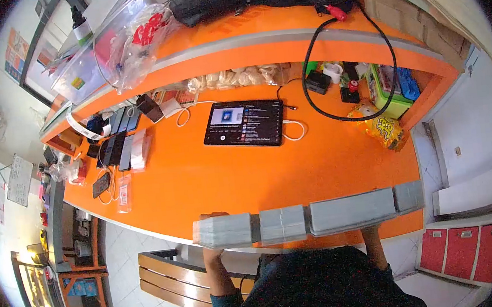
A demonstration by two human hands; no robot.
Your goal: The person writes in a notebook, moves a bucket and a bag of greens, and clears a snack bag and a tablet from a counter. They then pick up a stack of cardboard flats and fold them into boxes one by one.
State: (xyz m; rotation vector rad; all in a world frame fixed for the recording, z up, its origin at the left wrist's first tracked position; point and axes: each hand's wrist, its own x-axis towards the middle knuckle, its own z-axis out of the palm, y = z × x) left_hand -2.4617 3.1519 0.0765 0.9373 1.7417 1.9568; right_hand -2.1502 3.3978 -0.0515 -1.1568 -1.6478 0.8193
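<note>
A long stack of thin grey sheets (352,213), crossed by dark bands, is held level above the front edge of the orange table (172,184). Under and behind its left end is my left hand (212,216), closed on it, with a little of the fingers showing above the top edge. My right hand (370,228) supports the stack from below near its right end; most of its fingers are hidden behind the stack. Beyond the stack, a tablet (243,124) with a lit screen lies on the table, a white cable at its right side.
Phones (116,148) and cables lie at the table's left. An orange snack packet (383,128) and a green box (391,89) sit at the right. A black cable (310,82) hangs from the upper shelf. A wooden bench (172,279) stands below.
</note>
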